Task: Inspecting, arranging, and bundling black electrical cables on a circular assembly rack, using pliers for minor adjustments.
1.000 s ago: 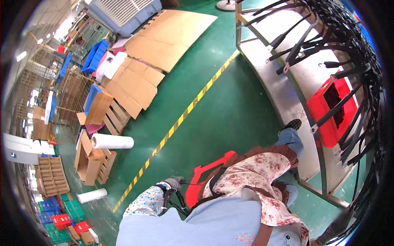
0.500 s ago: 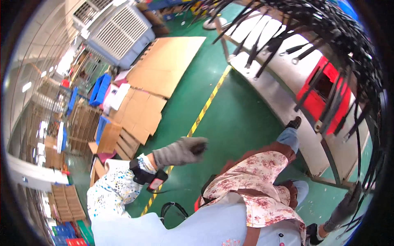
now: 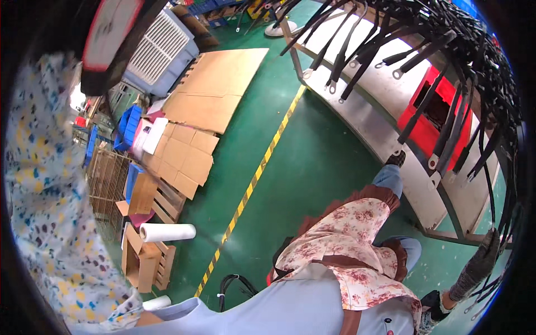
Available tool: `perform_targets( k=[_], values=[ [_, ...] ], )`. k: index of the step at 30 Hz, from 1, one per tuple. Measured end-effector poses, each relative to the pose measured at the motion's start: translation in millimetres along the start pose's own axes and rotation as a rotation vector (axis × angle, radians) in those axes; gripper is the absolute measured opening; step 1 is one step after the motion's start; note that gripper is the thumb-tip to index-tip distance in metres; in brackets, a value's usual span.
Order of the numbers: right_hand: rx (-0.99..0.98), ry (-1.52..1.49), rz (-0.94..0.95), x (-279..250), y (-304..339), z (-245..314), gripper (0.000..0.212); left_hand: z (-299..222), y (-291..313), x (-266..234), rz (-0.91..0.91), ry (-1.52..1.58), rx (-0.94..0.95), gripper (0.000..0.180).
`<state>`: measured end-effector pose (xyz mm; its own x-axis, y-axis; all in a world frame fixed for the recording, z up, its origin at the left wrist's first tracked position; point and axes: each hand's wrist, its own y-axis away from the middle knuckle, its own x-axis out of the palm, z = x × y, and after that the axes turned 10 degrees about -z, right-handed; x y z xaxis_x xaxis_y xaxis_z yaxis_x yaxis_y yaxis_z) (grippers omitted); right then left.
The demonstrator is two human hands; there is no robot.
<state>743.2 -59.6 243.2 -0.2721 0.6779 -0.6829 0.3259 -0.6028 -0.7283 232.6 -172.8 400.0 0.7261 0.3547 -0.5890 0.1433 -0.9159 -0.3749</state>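
My left arm is raised close along the left edge, in a white sleeve with coloured spots (image 3: 61, 195). A black wrist device (image 3: 111, 33) with a red-rimmed pale face shows at the upper left; the left hand itself is out of the picture. At the lower right my right hand (image 3: 474, 268), in a dark grey glove, is beside the black cables (image 3: 416, 120) hanging along the right side. Its fingers are too dark and too mixed with the cables to make out a grip. Many cable ends carry ring terminals (image 3: 432, 162).
A metal-topped bench (image 3: 363, 123) stands at the right, with a red bin (image 3: 455, 131) among the cables. Cardboard sheets (image 3: 215, 89), a white roll (image 3: 167, 232) and an air cooler (image 3: 159, 53) are at left. Yellow-black tape (image 3: 245, 195) crosses the green floor. A black cable coil (image 3: 231, 287) lies nearby.
My left arm has swung up and toward me, taking the gloved left hand out of the picture. The right hand stays low by the cables. The view has shifted slightly.
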Motion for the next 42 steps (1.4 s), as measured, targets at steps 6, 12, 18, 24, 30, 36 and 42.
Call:
perform_targets(
  k=[6, 12, 18, 24, 30, 36, 42],
  values=[
    [0.377, -0.183, 0.113, 7.6, 16.7, 28.2, 0.029, -47.8, -25.1, 105.2, 0.189, 0.438, 0.396, 0.031],
    [0.360, -0.308, -0.059, -8.1, -8.6, 81.5, 0.024, -48.9, 35.9, 262.6, 0.686, 1.167, -0.008, 0.031],
    [0.409, -0.358, 0.022, -32.0, -14.9, 83.0, 0.022, -32.0, 15.0, 338.1, 0.823, 0.964, -0.439, 0.028],
    [0.461, -0.452, -0.126, -30.7, 7.5, 90.6, 0.041, -30.1, -9.0, 382.6, 0.897, 1.345, -0.608, 0.041],
    [0.613, -0.552, -0.173, -36.1, 15.1, 98.9, 0.031, -50.0, -23.4, 393.3, 0.775, 1.685, -0.660, 0.031],
    [1.135, -0.935, -0.132, -38.9, 34.1, 105.4, 0.032, -37.5, -22.7, 408.8, 0.881, 1.594, -0.673, 0.029],
    [0.990, -0.735, -0.624, -21.1, 14.1, 102.3, 0.039, -49.6, 13.5, 404.2, 0.941, 1.288, -0.288, 0.037]
  ],
)
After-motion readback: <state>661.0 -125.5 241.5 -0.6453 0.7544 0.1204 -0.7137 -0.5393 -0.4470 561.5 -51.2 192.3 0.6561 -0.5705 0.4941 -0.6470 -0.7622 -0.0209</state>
